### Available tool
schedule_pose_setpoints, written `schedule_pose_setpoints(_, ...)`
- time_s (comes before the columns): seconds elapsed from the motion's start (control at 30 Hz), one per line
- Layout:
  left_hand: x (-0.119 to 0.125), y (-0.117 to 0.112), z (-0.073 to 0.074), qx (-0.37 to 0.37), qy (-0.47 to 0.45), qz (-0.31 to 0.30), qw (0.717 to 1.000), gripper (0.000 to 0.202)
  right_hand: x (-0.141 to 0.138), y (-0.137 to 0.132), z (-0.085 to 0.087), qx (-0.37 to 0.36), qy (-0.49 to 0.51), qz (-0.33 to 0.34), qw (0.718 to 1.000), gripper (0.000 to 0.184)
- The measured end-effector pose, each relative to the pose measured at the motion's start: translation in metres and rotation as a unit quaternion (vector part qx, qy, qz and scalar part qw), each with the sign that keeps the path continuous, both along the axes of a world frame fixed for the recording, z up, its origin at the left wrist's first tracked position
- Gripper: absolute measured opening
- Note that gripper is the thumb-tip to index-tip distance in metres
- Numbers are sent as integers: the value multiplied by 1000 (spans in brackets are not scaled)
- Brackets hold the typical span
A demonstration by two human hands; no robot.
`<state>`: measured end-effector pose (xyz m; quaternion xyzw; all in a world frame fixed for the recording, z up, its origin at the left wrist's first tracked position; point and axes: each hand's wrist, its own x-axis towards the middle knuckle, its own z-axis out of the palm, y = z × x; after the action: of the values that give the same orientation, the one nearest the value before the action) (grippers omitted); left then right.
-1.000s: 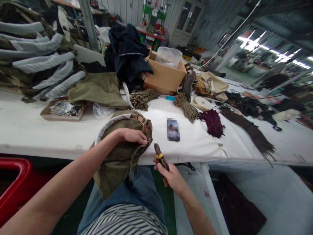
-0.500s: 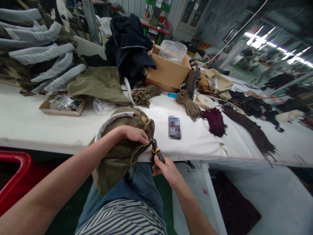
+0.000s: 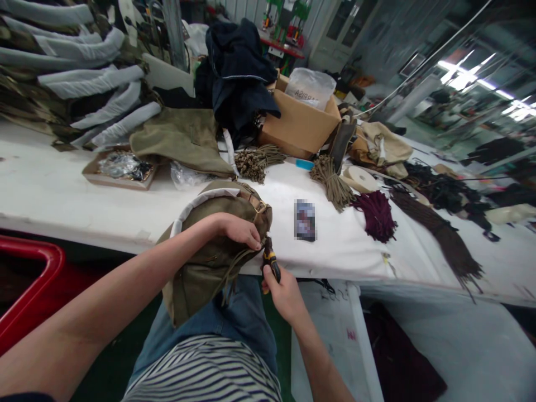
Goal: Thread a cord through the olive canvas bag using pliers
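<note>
An olive canvas bag (image 3: 188, 290) lies over the table edge and my lap, with a white-wrapped handle and a brown buckled strap (image 3: 251, 200) on its upper side. My left hand (image 3: 243, 230) pinches the bag's right edge, where thin olive cords (image 3: 230, 273) hang down. In my right hand (image 3: 282, 290) is a pair of pliers (image 3: 270, 258) with black and yellow handles. Their jaws point up at the bag's edge, close by my left fingertips. What exactly sits between the jaws is too small to tell.
Behind the bag are a small box of metal parts (image 3: 119, 170), olive cord bundles (image 3: 259, 162), a cardboard carton (image 3: 299, 125) and a maroon cord bundle (image 3: 377, 215). A blurred-out phone-like item (image 3: 305, 220) lies right of the bag. A red chair-like frame (image 3: 54, 262) stands at left.
The view has shifted slightly, so the table's things appear farther right. My right hand's fingers look more closed round the pliers' handles, which are closer together. My left hand keeps its pinch.
</note>
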<state>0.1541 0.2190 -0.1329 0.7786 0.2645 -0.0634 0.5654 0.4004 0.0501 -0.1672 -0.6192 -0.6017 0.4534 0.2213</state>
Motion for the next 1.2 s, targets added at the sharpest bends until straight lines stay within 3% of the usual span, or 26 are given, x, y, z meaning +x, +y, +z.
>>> schedule_pose_setpoints(0.27,3,-1,-5,1,-4,-6,1000,37,-6,-5,-4,56,-64,-15,996,57)
schedule_pose_setpoints(0.4,5,-1,-7,0,-9,0,1000,36,-3,-4,-6,49,-17,-13,999,59)
schedule_pose_setpoints(0.5,5,-1,-8,-1,-12,-1,1000,35,1,-2,-8,-7,81,-6,997,64)
schedule_pose_setpoints(0.63,9,1,-10,3,-13,-8,1000,34,2,-3,-14,-114,250,-32,961,64)
schedule_pose_setpoints(0.83,17,3,-16,18,-4,-3,1000,32,-3,-8,-21,-201,387,-51,899,60)
schedule_pose_setpoints(0.93,18,4,-16,25,10,-17,999,33,-6,-9,-21,-218,421,-47,880,55)
schedule_pose_setpoints(1.2,20,5,-13,34,34,-39,998,34,-15,-12,-20,-214,457,-58,861,48)
